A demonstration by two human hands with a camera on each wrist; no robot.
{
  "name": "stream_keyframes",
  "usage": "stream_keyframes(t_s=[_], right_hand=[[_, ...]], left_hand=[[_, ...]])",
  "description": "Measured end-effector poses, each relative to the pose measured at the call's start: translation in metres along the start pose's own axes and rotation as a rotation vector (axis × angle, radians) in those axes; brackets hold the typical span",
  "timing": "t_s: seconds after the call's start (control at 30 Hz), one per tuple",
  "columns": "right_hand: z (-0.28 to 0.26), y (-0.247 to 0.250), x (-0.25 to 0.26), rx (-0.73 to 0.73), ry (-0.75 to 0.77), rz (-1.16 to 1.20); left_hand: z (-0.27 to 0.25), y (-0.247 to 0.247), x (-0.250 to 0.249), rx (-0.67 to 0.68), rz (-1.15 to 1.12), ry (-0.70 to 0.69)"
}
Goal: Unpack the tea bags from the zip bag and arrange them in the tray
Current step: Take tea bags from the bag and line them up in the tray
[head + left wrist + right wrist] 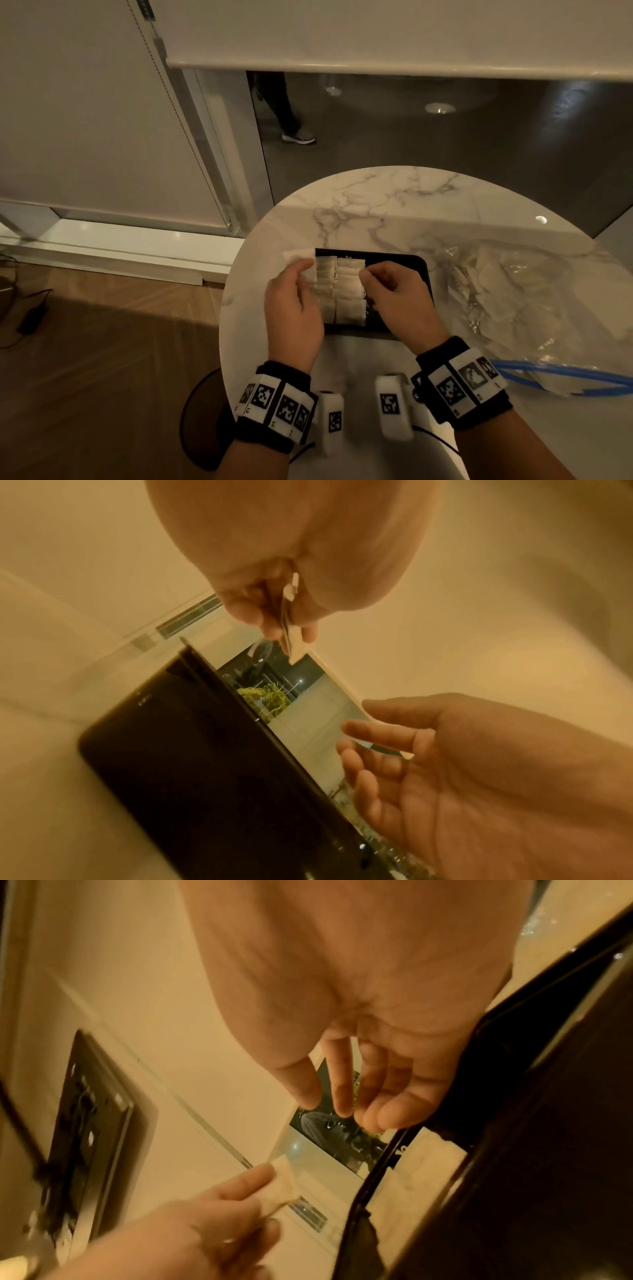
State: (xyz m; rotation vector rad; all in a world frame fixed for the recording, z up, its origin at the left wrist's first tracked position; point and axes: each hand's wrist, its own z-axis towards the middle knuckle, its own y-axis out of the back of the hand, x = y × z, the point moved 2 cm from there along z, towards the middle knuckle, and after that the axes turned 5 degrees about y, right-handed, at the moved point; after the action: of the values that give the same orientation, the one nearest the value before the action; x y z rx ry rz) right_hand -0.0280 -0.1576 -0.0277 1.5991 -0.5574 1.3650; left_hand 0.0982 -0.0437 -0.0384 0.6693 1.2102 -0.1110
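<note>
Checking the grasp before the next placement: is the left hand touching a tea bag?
Touching. The left wrist view shows the left hand pinching a tea bag between thumb and fingers; the right wrist view shows the same.

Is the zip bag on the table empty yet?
Not empty. Through the clear zip bag, right of the tray, pale tea bags still show inside. How many remain cannot be told.

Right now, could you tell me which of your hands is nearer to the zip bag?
Right. The right hand is over the black tray, on the side next to the zip bag; the left hand is at the tray's far side, holding tea bags.
</note>
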Motion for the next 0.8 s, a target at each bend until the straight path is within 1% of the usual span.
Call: stream_keyframes(t_s=[0.03, 0.1, 0.17, 0.3, 0.5, 0.53, 0.57, 0.63, 0.7, 0.73, 0.8], right_hand=[[-0.006, 0.0, 0.005, 0.048, -0.026, 0.099], [-0.017, 0.001, 0.011, 0.148, -0.083, 0.278], [-0.025, 0.002, 0.01, 0.19, -0.105, 0.369], [-0.032, 0.011, -0.002, 0.107, -0.123, 0.344], [-0.035, 0.013, -0.009, 0.113, -0.135, 0.357], [-0.035, 0.013, -0.01, 0.098, -0.141, 0.354], [-0.034, 0.014, -0.012, 0.075, -0.15, 0.344], [-0.03, 0.015, -0.016, 0.016, -0.149, 0.265], [-0.024, 0.018, -0.019, -0.018, -0.085, 0.075], [-0.02, 0.018, -0.02, -0.017, -0.04, -0.046], [-0.015, 0.018, -0.018, 0.017, 0.026, -0.269]], left_hand=[[-0.003, 0.0, -0.002, 0.05, -0.074, 0.007], [-0.008, -0.003, -0.007, 0.186, -0.225, 0.065], [-0.014, -0.008, -0.011, 0.285, -0.314, 0.126], [-0.025, -0.015, -0.017, 0.357, -0.38, 0.169], [-0.033, -0.018, -0.015, 0.389, -0.301, 0.135], [-0.034, -0.017, -0.016, 0.383, -0.254, 0.13], [-0.034, -0.016, -0.014, 0.356, -0.158, 0.112], [-0.031, -0.01, -0.007, 0.262, 0.184, -0.004], [-0.03, -0.005, 0.0, 0.211, 0.498, -0.134], [-0.031, -0.004, 0.003, 0.224, 0.591, -0.162], [-0.032, -0.005, 0.009, 0.278, 0.694, -0.18]])
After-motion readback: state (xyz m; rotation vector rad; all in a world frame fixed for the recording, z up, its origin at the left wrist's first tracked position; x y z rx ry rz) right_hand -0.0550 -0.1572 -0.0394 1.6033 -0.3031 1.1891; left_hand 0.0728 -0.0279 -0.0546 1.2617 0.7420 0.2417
